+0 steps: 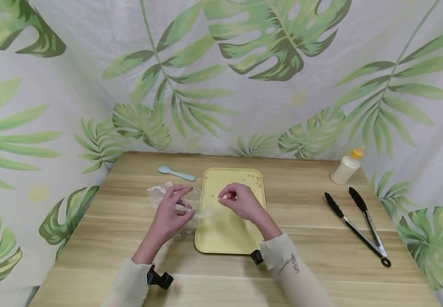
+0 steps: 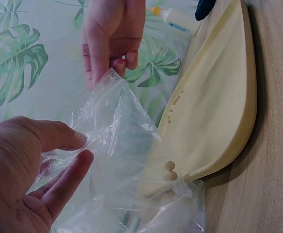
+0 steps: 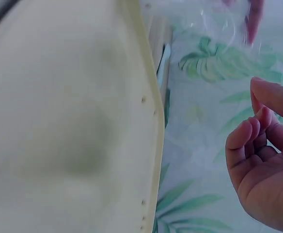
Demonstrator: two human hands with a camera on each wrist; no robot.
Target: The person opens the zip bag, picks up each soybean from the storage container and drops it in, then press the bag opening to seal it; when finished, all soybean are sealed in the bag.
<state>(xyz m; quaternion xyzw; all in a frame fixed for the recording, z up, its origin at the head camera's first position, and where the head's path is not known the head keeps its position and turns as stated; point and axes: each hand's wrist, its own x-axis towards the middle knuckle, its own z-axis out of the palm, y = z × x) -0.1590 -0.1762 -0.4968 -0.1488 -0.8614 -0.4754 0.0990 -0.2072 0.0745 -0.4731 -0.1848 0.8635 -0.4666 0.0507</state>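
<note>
My left hand (image 1: 171,215) pinches a clear zip bag (image 2: 127,131) near its zip edge, between thumb and finger. The bag hangs over the left side of a yellow tray (image 1: 227,226). Above the tray is my right hand (image 1: 241,202), its fingers curled and its thumb and forefinger tips close together. Nothing shows between those fingertips in the right wrist view, where the right hand (image 3: 265,160) is apart from the bag. Several small round beads (image 1: 258,180) lie in the tray's far right corner. Two larger-looking beads (image 2: 170,166) appear through or beside the bag in the left wrist view.
A light blue spoon (image 1: 177,173) lies behind the bag. To the right, black-tipped tongs (image 1: 359,230) rest spread on the wooden table (image 1: 298,192). A pale squeeze bottle (image 1: 346,169) with an orange cap stands at the back right, before a leaf-patterned curtain (image 1: 244,106).
</note>
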